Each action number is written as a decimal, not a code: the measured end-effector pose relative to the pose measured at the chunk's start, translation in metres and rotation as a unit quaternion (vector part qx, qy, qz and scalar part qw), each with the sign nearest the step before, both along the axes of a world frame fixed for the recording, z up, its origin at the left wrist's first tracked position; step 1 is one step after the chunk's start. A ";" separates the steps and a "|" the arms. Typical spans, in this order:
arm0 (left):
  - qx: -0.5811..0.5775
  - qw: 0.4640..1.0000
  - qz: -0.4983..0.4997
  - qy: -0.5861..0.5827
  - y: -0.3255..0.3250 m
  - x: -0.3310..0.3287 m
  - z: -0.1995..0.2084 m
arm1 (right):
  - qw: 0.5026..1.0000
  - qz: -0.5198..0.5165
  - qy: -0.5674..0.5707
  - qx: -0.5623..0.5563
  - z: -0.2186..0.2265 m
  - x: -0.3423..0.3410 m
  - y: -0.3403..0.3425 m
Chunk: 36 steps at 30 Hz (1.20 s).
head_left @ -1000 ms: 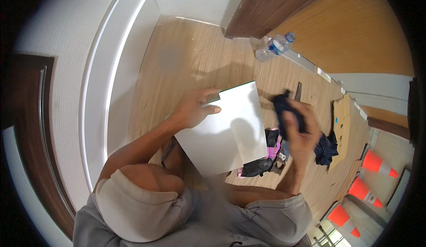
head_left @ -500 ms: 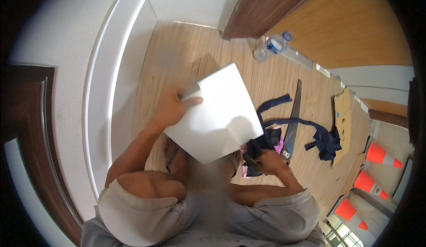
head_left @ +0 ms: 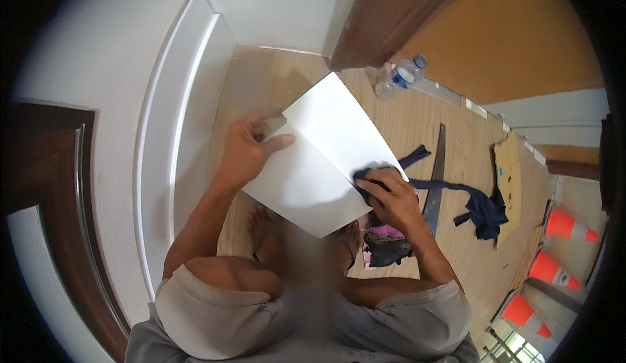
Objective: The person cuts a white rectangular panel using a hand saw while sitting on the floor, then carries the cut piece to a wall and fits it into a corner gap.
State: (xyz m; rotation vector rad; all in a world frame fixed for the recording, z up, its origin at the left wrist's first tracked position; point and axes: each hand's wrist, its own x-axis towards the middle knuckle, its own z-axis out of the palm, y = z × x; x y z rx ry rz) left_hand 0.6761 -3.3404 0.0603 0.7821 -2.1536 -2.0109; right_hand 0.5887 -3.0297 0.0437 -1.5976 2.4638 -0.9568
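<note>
A white, smooth, flat panel (head_left: 313, 174) is tilted in front of me over my feet, with a straight line running across its face. At its left edge, my left hand (head_left: 251, 148) grips it, thumb on the face and fingers at the rim. My right hand (head_left: 394, 200) is closed on a dark blue cloth (head_left: 364, 179) and presses it against the panel's right side. Just below that hand, a heap of black and pink cloth scraps (head_left: 388, 249) lies on the floor. Further right is a handsaw (head_left: 435, 177), its handle end hidden by my right arm.
A clear plastic bottle (head_left: 399, 79) lies by the wooden door. Long dark blue cloth strips (head_left: 482, 216) trail across the wood floor near a cardboard piece (head_left: 507, 187). Several orange cones (head_left: 566, 225) are at the far right. A white wall ledge (head_left: 202, 83) runs along the left.
My right hand has risen from the scrap heap with dark blue cloth and now touches the panel's right side. My left hand keeps its grip; the panel's tilt has changed slightly.
</note>
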 end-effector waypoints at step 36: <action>0.083 0.978 0.191 0.033 -0.038 0.011 0.009 | 0.994 -0.040 0.044 0.093 -0.020 0.028 -0.012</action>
